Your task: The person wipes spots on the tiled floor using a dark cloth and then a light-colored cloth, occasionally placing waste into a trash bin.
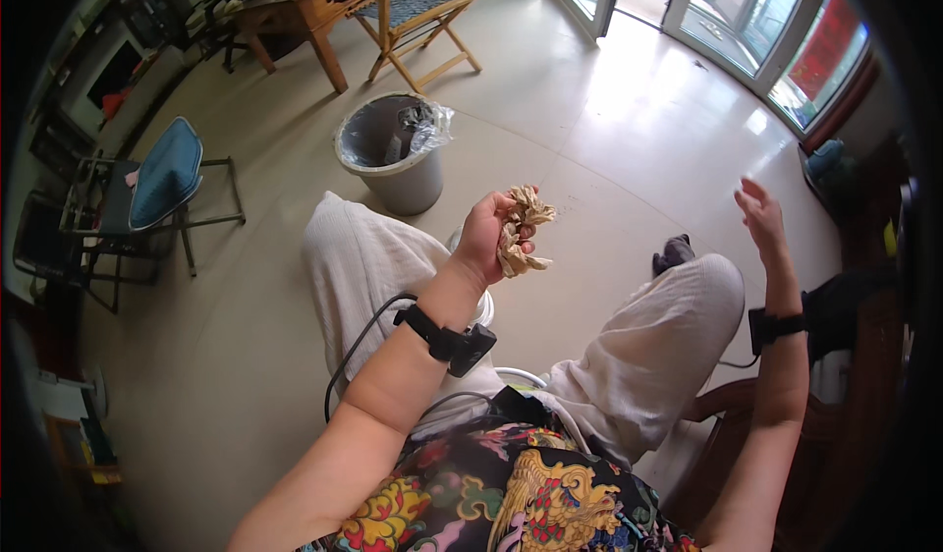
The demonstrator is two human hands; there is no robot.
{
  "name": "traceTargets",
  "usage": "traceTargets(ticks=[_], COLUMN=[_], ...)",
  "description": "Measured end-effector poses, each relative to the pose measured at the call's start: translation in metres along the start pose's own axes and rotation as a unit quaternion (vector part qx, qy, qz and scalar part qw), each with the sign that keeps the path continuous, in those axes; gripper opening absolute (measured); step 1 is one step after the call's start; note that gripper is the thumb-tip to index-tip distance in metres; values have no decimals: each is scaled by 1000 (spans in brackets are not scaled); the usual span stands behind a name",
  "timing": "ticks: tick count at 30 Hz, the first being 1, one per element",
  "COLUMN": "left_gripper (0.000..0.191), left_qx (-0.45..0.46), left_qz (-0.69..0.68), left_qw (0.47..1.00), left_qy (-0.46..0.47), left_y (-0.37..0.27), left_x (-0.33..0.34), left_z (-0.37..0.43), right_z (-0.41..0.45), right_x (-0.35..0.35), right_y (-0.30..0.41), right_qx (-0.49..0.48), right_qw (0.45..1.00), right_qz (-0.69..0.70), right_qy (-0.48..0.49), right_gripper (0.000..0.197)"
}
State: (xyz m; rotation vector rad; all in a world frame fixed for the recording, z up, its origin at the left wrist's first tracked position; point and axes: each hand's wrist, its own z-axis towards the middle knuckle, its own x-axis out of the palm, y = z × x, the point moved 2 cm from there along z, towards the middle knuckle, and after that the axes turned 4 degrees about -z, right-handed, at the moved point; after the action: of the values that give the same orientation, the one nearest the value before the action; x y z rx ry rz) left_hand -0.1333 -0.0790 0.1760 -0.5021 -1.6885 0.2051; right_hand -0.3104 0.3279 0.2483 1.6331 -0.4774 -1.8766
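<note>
Crumpled brown paper (527,231) is clutched in my left hand (488,234), its crinkled ends sticking out past the fingers. That hand is held above the floor between my knees. My right hand (761,213) is raised off to the right beyond my right knee, fingers apart, with nothing visible in it. A grey waste bin (405,184) stands on the floor ahead and to the left of my left hand. A clear plastic liner (435,128) hangs over its rim, and some dark and shiny scraps lie inside.
A wooden folding chair (420,7) and a wooden table (295,7) stand behind the bin. To the left is a blue-backed chair (168,172). Glass doors (737,21) stand partly open at the far right. Black cables (361,338) run from my wrist straps.
</note>
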Motion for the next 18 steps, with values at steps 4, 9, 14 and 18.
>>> traceTargets(ticks=[4,9,14,18], left_gripper=[31,16,16,14], left_qx=[30,61,101,116], left_qz=[116,212,264,277], left_qw=[993,975,959,951], left_qy=[-5,-11,-10,-72], left_y=[5,14,15,11], left_x=[15,25,26,23], left_z=[-12,-19,-18,-21], right_z=[-41,-79,-94,-91], right_x=[-7,47,129,165], right_y=[131,220,229,211], right_qx=[-57,-153,-157,-133], right_qw=[991,964,944,964], right_qz=[85,-27,-37,117], right_qy=[87,214,288,199], right_gripper=[41,46,38,27])
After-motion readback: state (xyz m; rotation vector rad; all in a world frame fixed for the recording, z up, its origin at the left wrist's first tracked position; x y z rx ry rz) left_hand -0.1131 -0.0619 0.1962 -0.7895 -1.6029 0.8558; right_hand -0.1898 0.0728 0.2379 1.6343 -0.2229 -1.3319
